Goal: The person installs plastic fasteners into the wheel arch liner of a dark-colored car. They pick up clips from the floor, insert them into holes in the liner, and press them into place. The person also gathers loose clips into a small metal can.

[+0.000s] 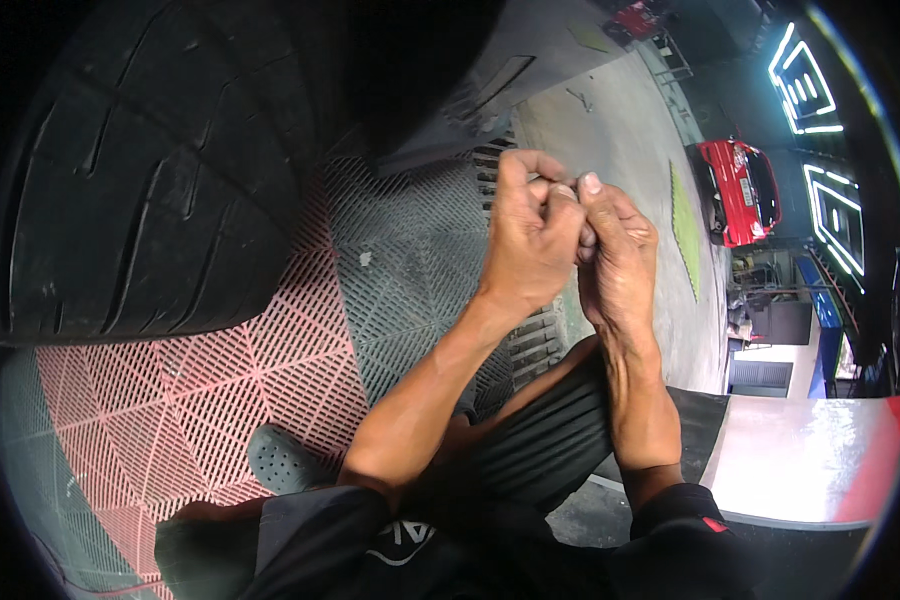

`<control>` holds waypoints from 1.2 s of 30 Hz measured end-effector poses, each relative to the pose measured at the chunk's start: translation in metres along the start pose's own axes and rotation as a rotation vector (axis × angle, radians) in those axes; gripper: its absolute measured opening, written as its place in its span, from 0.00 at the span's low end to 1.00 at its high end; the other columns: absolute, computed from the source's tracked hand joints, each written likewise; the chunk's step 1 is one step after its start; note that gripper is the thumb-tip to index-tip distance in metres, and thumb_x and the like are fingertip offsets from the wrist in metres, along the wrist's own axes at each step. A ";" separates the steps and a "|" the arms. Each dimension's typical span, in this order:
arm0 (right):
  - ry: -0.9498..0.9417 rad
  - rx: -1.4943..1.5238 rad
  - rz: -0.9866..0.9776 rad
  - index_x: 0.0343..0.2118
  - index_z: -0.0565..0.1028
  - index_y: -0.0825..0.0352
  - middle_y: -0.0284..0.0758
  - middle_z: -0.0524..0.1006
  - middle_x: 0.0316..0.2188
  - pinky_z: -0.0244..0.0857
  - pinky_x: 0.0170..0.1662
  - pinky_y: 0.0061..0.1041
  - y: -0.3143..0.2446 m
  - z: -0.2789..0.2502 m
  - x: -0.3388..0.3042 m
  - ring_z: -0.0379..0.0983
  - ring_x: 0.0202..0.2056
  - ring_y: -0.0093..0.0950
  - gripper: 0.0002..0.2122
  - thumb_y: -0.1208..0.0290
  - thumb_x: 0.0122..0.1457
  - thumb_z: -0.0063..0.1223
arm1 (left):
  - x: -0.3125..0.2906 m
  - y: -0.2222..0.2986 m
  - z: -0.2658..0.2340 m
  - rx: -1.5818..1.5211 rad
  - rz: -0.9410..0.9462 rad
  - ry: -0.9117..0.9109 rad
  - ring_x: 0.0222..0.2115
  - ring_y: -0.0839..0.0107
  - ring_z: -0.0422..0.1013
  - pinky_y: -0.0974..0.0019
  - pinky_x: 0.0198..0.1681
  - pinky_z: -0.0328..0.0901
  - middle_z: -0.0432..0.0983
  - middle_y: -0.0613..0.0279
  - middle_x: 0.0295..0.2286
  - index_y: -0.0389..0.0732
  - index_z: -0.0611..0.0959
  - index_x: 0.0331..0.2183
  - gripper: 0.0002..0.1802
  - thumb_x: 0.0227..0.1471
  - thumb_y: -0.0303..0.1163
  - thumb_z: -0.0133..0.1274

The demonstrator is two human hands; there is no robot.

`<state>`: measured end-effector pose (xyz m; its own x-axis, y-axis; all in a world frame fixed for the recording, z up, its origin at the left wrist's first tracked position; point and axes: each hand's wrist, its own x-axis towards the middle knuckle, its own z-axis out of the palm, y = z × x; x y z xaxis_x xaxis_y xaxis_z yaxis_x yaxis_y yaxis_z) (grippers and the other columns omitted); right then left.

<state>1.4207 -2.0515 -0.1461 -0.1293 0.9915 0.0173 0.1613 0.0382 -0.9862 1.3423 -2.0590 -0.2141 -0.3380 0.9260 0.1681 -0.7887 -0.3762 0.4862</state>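
My left hand (538, 235) and my right hand (615, 240) are raised in front of me, their fingertips meeting. The left fingers are curled in, with the thumb pressed against them. On the right hand the thumb points up beside the bent fingers. Both hands are closed; whatever lies between the fingertips is hidden or too small to name. Nearest to them on the left is a big black tyre (160, 180) with long tread grooves. Beyond the hands, a grey car body panel (470, 105) slopes down beside the dark wheel well.
Red grid floor tiles (200, 400) and grey ones (400, 260) lie below. A grey clog (282, 460) is on the floor at lower left. To the right are a glossy white and red panel (810, 455), a green strip (684, 225) and a red car (738, 192).
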 end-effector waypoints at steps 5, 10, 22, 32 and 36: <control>-0.102 -0.127 0.069 0.43 0.82 0.73 0.26 0.75 0.22 0.57 0.25 0.17 -0.006 -0.013 0.010 0.65 0.22 0.13 0.13 0.65 0.69 0.62 | 0.002 0.007 -0.017 -0.223 -0.233 0.032 0.19 0.86 0.60 0.77 0.21 0.58 0.68 0.69 0.23 0.38 0.66 0.49 0.12 0.64 0.21 0.42; -0.349 -0.250 0.068 0.55 0.79 0.77 0.35 0.84 0.33 0.77 0.37 0.20 -0.014 -0.013 0.009 0.80 0.32 0.21 0.16 0.73 0.70 0.58 | -0.001 -0.003 -0.024 -0.145 -0.229 0.029 0.22 0.86 0.63 0.79 0.21 0.59 0.73 0.64 0.29 0.40 0.63 0.51 0.11 0.69 0.24 0.42; -0.113 -0.220 0.051 0.48 0.82 0.74 0.28 0.82 0.26 0.61 0.25 0.14 -0.008 0.002 0.010 0.72 0.23 0.14 0.12 0.72 0.66 0.64 | 0.001 -0.023 -0.036 -0.076 -0.099 0.005 0.22 0.80 0.66 0.73 0.26 0.66 0.72 0.65 0.26 0.39 0.72 0.48 0.09 0.71 0.32 0.41; -0.041 -0.340 0.089 0.49 0.82 0.73 0.18 0.72 0.22 0.46 0.21 0.14 0.002 0.003 0.020 0.55 0.19 0.08 0.17 0.64 0.66 0.66 | 0.028 -0.015 -0.112 0.222 0.120 0.387 0.28 0.78 0.73 0.73 0.33 0.71 0.80 0.60 0.31 0.34 0.73 0.51 0.16 0.68 0.31 0.55; -0.035 -0.395 0.082 0.49 0.82 0.73 0.16 0.70 0.21 0.45 0.21 0.14 0.001 0.005 0.018 0.54 0.18 0.08 0.17 0.64 0.66 0.66 | 0.052 -0.009 -0.202 0.571 0.068 0.486 0.32 0.77 0.71 0.71 0.39 0.68 0.79 0.66 0.34 0.35 0.82 0.50 0.16 0.66 0.34 0.58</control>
<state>1.4140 -2.0338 -0.1477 -0.1323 0.9887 -0.0709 0.5353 0.0111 -0.8446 1.2279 -2.0142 -0.3825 -0.6694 0.7332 -0.1197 -0.4141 -0.2345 0.8795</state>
